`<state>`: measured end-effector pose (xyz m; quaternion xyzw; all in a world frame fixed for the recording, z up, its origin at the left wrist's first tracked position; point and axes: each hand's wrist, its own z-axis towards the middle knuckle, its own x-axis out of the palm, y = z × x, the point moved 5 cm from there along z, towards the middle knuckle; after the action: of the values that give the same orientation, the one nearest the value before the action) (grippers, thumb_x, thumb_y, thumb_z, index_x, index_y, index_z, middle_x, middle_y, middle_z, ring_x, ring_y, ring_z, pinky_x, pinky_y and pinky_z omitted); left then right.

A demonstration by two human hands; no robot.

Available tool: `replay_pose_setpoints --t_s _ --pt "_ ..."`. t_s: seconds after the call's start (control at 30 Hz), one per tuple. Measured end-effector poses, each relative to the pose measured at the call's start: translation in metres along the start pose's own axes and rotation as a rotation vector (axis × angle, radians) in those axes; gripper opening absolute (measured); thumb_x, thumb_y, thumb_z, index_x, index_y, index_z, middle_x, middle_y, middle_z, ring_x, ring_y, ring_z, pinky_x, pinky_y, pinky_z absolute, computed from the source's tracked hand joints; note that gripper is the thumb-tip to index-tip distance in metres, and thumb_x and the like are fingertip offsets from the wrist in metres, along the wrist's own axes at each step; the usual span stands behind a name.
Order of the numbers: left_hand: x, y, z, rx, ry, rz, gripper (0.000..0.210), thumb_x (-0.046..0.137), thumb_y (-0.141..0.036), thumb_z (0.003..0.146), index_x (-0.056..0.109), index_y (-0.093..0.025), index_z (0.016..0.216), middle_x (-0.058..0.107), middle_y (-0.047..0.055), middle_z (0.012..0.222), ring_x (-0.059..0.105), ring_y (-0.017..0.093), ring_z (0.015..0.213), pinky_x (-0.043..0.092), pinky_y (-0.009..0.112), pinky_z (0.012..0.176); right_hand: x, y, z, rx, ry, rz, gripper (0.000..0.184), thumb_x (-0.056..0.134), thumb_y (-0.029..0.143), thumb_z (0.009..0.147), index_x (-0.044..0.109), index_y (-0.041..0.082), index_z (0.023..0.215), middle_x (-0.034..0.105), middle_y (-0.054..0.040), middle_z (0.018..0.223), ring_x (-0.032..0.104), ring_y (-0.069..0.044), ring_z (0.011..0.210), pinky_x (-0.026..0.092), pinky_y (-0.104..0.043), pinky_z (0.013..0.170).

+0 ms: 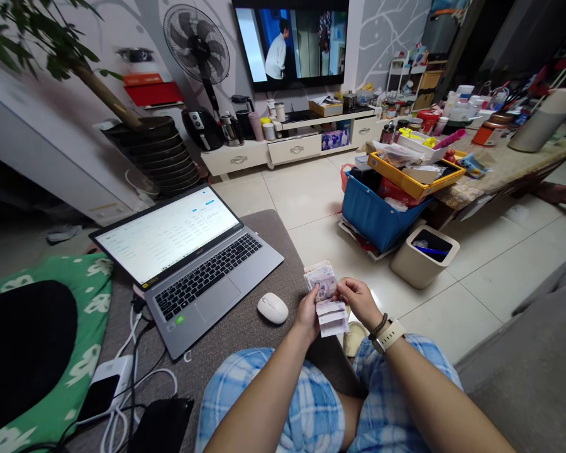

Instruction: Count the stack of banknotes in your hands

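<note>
1. Item: a stack of thin, pale purple paper banknotes (327,284), located in front of me, above the edge of the grey fabric-covered seat (264,229). The upper notes lie close together; the lower ones spread downward in overlapping strips.
2. Left hand (307,316): closed around the left side of the stack, thumb on the upper face. What the hidden fingers do underneath I cannot tell.
3. Right hand (360,299): nearly closed, thumb and forefinger pinching at the right edge of the stack. Whether they have one note or several I cannot tell.
4. Handling, in my judgement: very light, flexible, inclined to slide sheet over sheet, and liable to crease or tear under a hard pull. The left edge suits a steady flat grip; free corners on the right suit a fingertip pinch. The loose lower strips appear most likely to slip.
5. Edges and room: the white oval mouse (272,308) sits just left of my left hand, with the open silver-grey laptop (217,296) beyond it. Bare cream floor tiles (311,242) offer open room ahead; the beige plastic bin (405,267) stands well apart, forward and right.
</note>
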<state>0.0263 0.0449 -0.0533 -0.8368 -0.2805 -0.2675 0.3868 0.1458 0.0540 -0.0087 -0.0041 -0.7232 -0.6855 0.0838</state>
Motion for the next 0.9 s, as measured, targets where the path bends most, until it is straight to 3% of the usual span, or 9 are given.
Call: replay_pose_setpoints --t_s 0.23,0.47,0.7,0.9 --pt "0.002 -0.003 -0.003 0.046 -0.018 0.008 0.027 0.062 -0.029 0.084 0.068 -0.009 0.101 0.074 0.011 0.083 0.070 0.020 0.066 0.056 0.031 0.066 -0.005 -0.004 0.003 -0.023 -0.082 -0.044 0.034 0.079 0.046 0.065 0.057 0.021 0.068 0.058 0.0022 0.061 0.050 -0.013 0.056 0.040 -0.027 0.054" --pt "0.004 -0.006 -0.007 0.108 -0.043 0.093 0.019 0.068 -0.020 0.077 0.067 -0.010 0.092 0.074 0.009 0.077 0.069 0.019 0.062 0.055 0.029 0.061 -0.018 -0.017 0.007 -0.017 -0.226 -0.115 0.038 0.079 0.048 0.064 0.056 0.021 0.078 0.055 0.0038 0.061 0.049 -0.013 0.056 0.039 -0.026 0.053" --pt "0.001 -0.006 -0.007 0.125 -0.064 0.109 0.018 0.070 -0.019 0.074 0.067 -0.010 0.089 0.073 0.008 0.075 0.068 0.019 0.059 0.054 0.029 0.059 -0.016 -0.022 0.010 -0.030 -0.158 -0.208 0.033 0.069 0.048 0.074 0.055 0.020 0.065 0.056 0.0008 0.060 0.050 -0.014 0.058 0.039 -0.026 0.054" --pt "0.002 -0.002 -0.004 0.050 -0.012 0.038 0.029 0.063 -0.031 0.083 0.068 -0.008 0.100 0.074 0.011 0.082 0.071 0.022 0.068 0.057 0.035 0.073 -0.014 -0.016 0.008 -0.037 -0.141 -0.171 0.031 0.069 0.046 0.075 0.055 0.020 0.064 0.055 0.0024 0.060 0.049 -0.013 0.056 0.038 -0.025 0.054"
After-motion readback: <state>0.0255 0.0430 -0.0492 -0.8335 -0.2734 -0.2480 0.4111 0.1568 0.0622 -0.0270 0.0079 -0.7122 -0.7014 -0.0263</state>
